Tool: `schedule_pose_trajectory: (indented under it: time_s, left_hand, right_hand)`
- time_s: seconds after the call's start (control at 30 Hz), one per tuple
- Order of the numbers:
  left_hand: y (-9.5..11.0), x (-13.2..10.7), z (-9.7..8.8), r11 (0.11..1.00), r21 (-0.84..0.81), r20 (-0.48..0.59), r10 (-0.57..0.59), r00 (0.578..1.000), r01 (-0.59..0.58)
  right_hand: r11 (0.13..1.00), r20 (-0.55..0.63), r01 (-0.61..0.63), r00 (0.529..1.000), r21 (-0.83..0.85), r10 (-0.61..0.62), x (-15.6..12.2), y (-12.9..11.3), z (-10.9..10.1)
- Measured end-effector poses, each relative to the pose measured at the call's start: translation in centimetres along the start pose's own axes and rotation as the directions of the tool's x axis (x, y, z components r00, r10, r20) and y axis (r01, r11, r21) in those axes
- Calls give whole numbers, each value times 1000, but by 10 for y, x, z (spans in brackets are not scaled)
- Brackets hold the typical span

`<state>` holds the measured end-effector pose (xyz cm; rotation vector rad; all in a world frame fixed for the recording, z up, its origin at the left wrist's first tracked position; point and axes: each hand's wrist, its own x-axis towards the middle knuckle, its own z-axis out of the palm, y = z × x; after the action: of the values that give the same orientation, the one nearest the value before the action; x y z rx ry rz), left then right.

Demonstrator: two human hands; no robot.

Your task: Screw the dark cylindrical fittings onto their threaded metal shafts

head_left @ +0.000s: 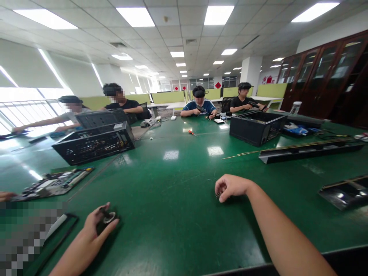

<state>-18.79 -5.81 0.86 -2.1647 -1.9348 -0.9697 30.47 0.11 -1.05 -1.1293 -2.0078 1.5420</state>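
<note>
My left hand is low on the left, just over the green tabletop. Its thumb and fingers close around a small dark round piece with a pale ring; its exact kind does not show. Right of centre, my right hand hangs close to the table with its fingers curled down. Beneath those fingertips are tiny dark bits, too small to name, and the hand seems to pinch them. Left of my left hand lies a circuit board.
An open computer case stands back left, another dark case back right. Long black metal channels lie right. A red-handled screwdriver rests mid-table. Several people sit around the table; a co-worker's hand shows at the left edge.
</note>
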Motion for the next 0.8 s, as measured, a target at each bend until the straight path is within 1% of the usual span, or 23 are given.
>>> schedule_pose_trajectory:
  time_s: [0.07, 0.1, 0.13, 0.17, 0.2, 0.23, 0.27, 0.3, 0.33, 0.37, 0.4, 0.43, 0.47, 0.5, 0.57, 0.6, 0.67, 0.73, 0.77, 0.8]
  left_hand:
    - [17, -1, -6, 999, 28, -150, -30, 988, 35]
    - [30, 0, -7, 1000, 22, -217, -13, 976, 18]
    - [44, 2, -6, 999, 12, -260, 45, 964, -43]
    - [61, 4, -2, 990, -9, -274, 133, 952, -141]
    - [80, 7, 5, 964, -53, -247, 239, 939, -259]
    - [101, 10, 15, 918, -129, -177, 352, 919, -376]
    - [122, 13, 28, 862, -223, -107, 442, 890, -455]
    - [143, 16, 42, 817, -311, -30, 503, 864, -486]
    - [164, 18, 57, 768, -394, 21, 557, 830, -505]
    - [184, 20, 71, 701, -473, 57, 629, 775, -534]
    - [201, 20, 84, 629, -548, 73, 692, 718, -551]
    - [216, 20, 95, 561, -612, 54, 732, 679, -557]
    - [228, 20, 104, 505, -661, 14, 749, 663, -556]
    - [238, 18, 111, 466, -695, -28, 743, 668, -548]
    - [248, 17, 117, 443, -733, -89, 689, 719, -516]
    - [250, 17, 116, 450, -745, -92, 662, 744, -493]
    - [245, 19, 107, 489, -751, -69, 610, 789, -443]
    - [229, 25, 89, 600, -697, -47, 509, 860, -393]
    - [217, 28, 78, 687, -634, -50, 422, 905, -355]
    - [201, 31, 66, 781, -546, -85, 308, 947, -303]
  right_hand:
    - [1000, 19, 13, 1000, 8, -13, 1, 0, 1]
    - [1000, 39, 22, 999, 18, -22, 2, -1, 3]
    - [999, 62, 32, 998, 34, -34, 3, -2, 5]
    - [998, 94, 40, 995, 57, -45, 5, -3, 7]
    - [995, 127, 46, 990, 85, -57, 7, -3, 10]
    - [992, 156, 52, 985, 114, -69, 8, -4, 12]
    - [989, 182, 55, 980, 139, -80, 10, -4, 15]
    - [985, 204, 57, 975, 161, -90, 11, -3, 17]
    - [981, 222, 56, 970, 184, -97, 12, -3, 18]
    - [976, 233, 56, 967, 209, -106, 12, -2, 19]
    - [970, 237, 59, 964, 237, -117, 11, -1, 19]
    - [962, 240, 62, 962, 267, -129, 11, -1, 19]
    - [952, 238, 69, 961, 297, -144, 10, 0, 18]
    - [943, 229, 82, 960, 321, -161, 9, 0, 17]
    - [931, 203, 113, 960, 347, -193, 9, -1, 15]
    - [926, 185, 130, 961, 354, -205, 9, -1, 14]
    - [920, 156, 151, 963, 363, -220, 13, -1, 15]
    - [925, 185, 127, 961, 358, -204, 17, -1, 17]
    - [934, 225, 95, 958, 344, -180, 19, -1, 19]
    - [946, 264, 67, 952, 318, -156, 21, -2, 21]
